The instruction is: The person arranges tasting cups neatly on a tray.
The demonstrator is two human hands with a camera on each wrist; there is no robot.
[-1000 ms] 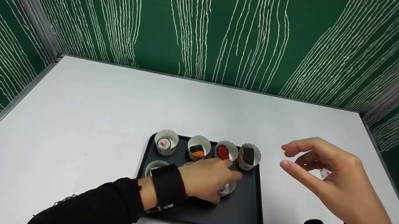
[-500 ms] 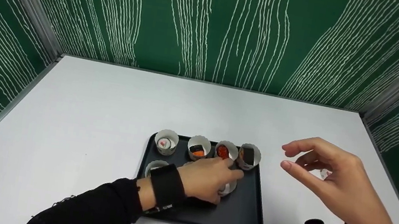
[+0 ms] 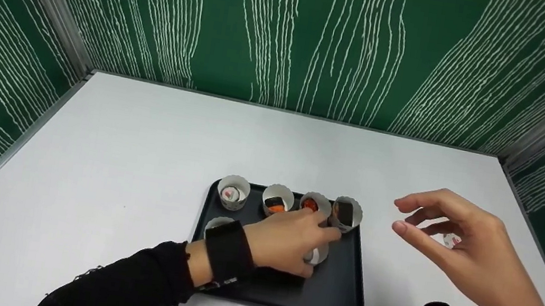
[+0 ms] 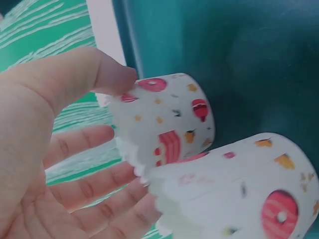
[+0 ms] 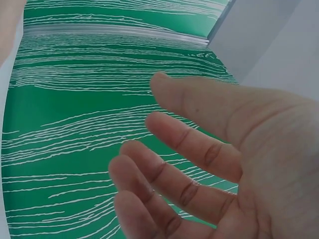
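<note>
In the head view my left hand point(image 3: 287, 240) is over the dark tray point(image 3: 332, 300), with the thumb and index finger spread about a white paper baking cup point(image 3: 320, 256). In the left wrist view the thumb tip meets the upper edge of this printed cup point(image 4: 174, 119), and the other fingers lie fairly straight by its scalloped rim. A nearer printed cup point(image 4: 239, 194) stands beside it. My right hand point(image 3: 473, 245) hovers right of the tray, fingers loosely bent, holding nothing.
Along the tray's far edge stand cups with sushi-like pieces: a white roll point(image 3: 230, 193), a black-and-orange piece point(image 3: 275, 204), a red piece point(image 3: 309, 203) and a dark piece point(image 3: 344, 214). A white printed object point(image 3: 451, 240) is partly hidden behind my right hand. Green walls point(image 3: 300, 34) enclose the table.
The head view has shifted slightly. My left thumb and index finger have moved a little rightward and away over the cup. The cups stay put, and the right hand keeps its pose.
</note>
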